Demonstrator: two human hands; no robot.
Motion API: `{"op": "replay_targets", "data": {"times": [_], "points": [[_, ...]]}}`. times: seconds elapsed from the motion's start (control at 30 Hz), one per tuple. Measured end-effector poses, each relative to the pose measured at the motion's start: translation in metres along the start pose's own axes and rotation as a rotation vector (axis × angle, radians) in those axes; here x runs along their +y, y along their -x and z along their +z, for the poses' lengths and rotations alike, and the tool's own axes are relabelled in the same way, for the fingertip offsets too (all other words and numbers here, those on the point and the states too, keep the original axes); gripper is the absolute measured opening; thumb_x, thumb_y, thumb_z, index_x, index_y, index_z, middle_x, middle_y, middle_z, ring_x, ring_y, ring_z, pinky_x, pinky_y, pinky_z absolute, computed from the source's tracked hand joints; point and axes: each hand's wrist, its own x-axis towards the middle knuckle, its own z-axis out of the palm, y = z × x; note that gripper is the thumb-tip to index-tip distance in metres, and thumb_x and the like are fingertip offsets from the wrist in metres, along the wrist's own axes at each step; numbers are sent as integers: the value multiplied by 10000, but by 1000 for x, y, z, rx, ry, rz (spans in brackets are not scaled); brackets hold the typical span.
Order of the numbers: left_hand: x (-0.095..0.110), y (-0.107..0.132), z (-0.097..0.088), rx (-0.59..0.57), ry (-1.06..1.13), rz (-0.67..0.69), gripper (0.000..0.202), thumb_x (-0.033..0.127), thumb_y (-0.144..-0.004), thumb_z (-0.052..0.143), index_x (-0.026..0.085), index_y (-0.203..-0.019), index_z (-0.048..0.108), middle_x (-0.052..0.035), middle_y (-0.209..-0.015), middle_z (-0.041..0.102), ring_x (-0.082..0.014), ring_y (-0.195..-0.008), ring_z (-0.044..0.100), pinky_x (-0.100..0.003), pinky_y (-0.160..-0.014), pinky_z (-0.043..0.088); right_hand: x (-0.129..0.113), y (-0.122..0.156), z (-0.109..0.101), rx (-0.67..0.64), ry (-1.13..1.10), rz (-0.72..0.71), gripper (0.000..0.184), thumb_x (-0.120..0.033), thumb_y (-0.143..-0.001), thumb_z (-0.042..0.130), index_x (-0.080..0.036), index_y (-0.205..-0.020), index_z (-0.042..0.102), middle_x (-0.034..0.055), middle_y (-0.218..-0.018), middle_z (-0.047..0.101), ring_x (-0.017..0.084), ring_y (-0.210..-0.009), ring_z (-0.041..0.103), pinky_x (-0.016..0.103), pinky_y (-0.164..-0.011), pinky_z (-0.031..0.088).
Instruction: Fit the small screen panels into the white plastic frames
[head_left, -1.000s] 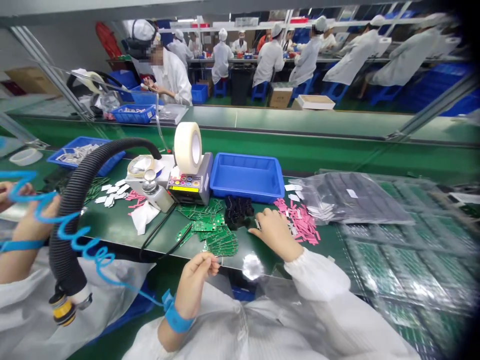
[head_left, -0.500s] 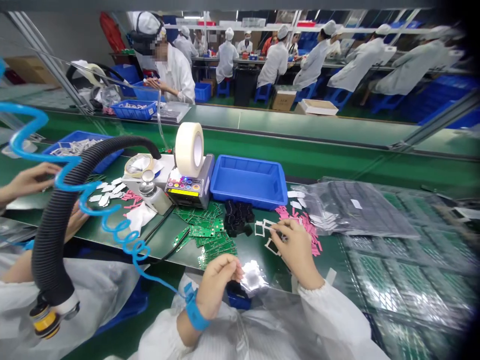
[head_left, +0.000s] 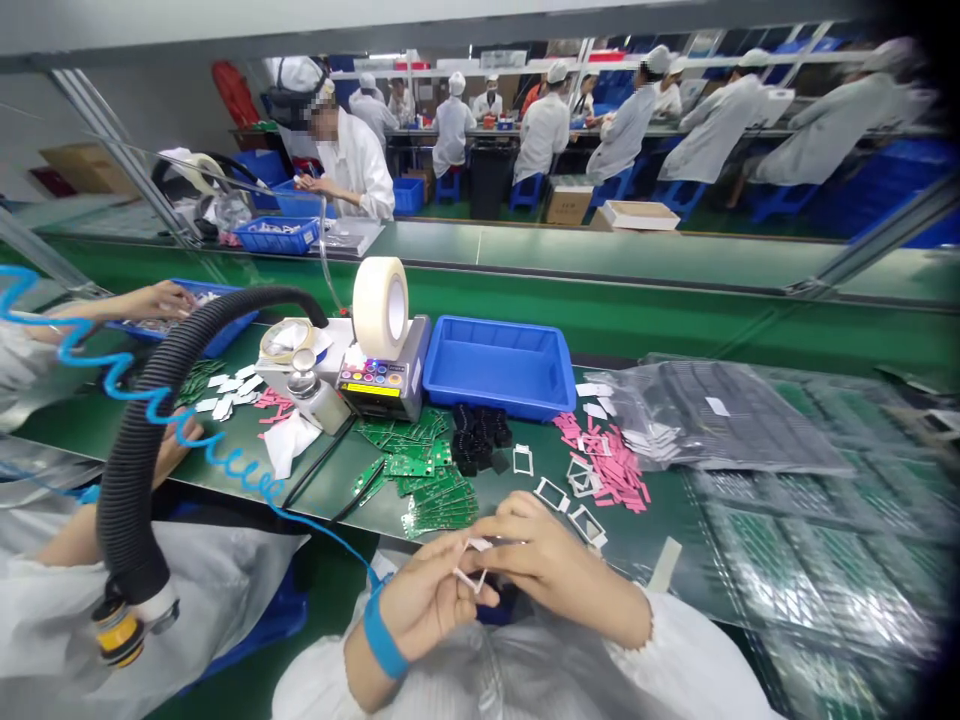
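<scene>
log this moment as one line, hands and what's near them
left hand: holding small white frame | right hand: fingers touching same frame | nearby on bench: white frames, pink strips, green circuit boards

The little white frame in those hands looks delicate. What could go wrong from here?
The small white frame, held between the left hand and right hand, is thin and sits just past the edge of the green bench, so it could slip and drop out of reach. The loose white frames lie close to the pink strips and might get mixed with them. A sleeve might also knock the unstacked green circuit boards.
</scene>
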Motion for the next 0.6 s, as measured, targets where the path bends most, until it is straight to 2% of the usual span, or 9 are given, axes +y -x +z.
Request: {"op": "replay_targets", "data": {"times": [0.07,0.1,0.17,0.23,0.3,0.4,0.47,0.53,0.6], "points": [[0,4,-4,27,5,32,217,235,-763,673,129,-941,608,-47,-774,693,-117,-654,688,-135,-536,465,5,-3,-2,-75,1,-5,277,-275,-918,488,-330,-1166,599,-24,-1089,674,139,-880,552,298,-790,443],[1,6,-5,29,12,37,242,219,-746,691,135,-954,601,-62,-811,704,-111,-680,686,-125,-557,464,11,-5,-2,-83,41,57,281,-313,-910,500,-323,-1176,592,-16,-1075,678,141,-888,565,288,-785,452],[3,10,-7,48,20,47,329,202,-711,723,161,-1005,580,-88,-895,718,-112,-725,687,-124,-597,469,27,-8,2,-24,191,279,300,-373,-878,539,-270,-1151,611,30,-1002,686,172,-874,587,301,-753,465],[5,15,-10,90,10,64,408,183,-678,747,188,-1041,561,-79,-890,723,-129,-741,694,-146,-621,483,46,-11,10,73,357,512,293,-379,-839,589,-188,-1050,657,90,-898,672,222,-823,591,343,-708,460],[6,22,-13,147,-9,84,456,163,-644,768,200,-1049,561,-52,-843,722,-156,-762,703,-168,-635,498,63,-14,20,123,440,626,259,-347,-807,629,-133,-945,677,127,-830,638,263,-798,583,375,-681,442],[6,35,-23,236,-31,118,431,143,-628,775,177,-1016,589,-57,-832,722,-197,-816,709,-198,-668,519,76,-16,29,150,472,672,165,-290,-797,630,-144,-862,676,125,-829,611,276,-806,578,375,-677,431],[7,49,-35,292,-25,167,356,173,-672,749,151,-999,608,-83,-842,724,-216,-838,707,-218,-686,533,76,-16,26,169,437,668,140,-250,-806,600,-144,-867,666,132,-872,606,274,-819,582,377,-686,438],[11,69,-53,364,4,241,300,191,-735,696,137,-1019,616,-103,-853,724,-224,-862,703,-231,-697,545,69,-17,17,186,359,647,158,-224,-798,585,-129,-902,657,151,-942,608,275,-847,591,390,-720,451],[20,95,-78,487,79,345,262,142,-791,623,143,-1053,613,-104,-863,724,-214,-888,698,-228,-706,556,53,-24,6,172,238,598,212,-218,-797,572,-125,-974,642,144,-961,628,256,-832,606,385,-737,464]]}}
